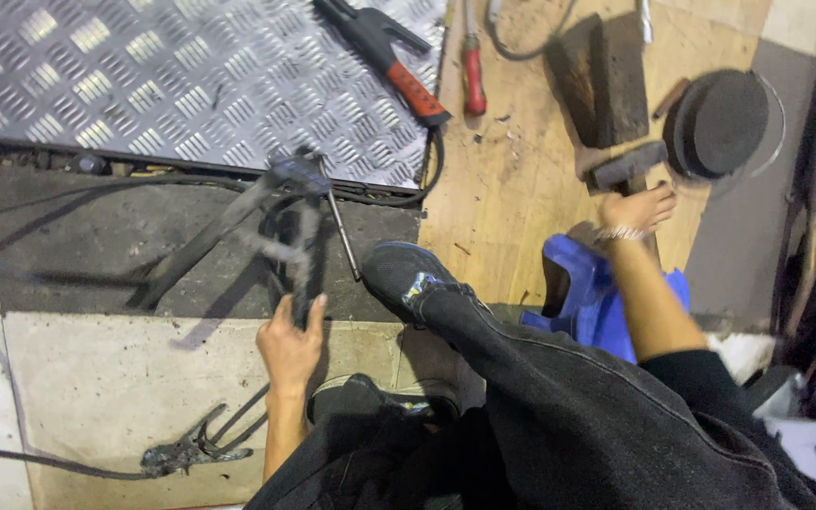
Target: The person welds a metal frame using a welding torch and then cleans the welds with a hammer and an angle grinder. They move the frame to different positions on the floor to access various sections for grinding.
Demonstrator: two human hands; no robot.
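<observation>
Left hand (290,345) was clamped on the blurry metal frame (276,222), right hand (637,208) gripping the hammer (627,166), so I'd pin that frame steady before swinging.

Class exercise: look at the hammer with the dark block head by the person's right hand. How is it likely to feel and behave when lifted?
The dark block-headed hammer looks solid metal, so probably heavy for its size and top-heavy. Its flat-sided head lies on the wooden board, so it seems unlikely to roll. The right hand is at the handle just below the head; held there it should probably swing less.
</observation>
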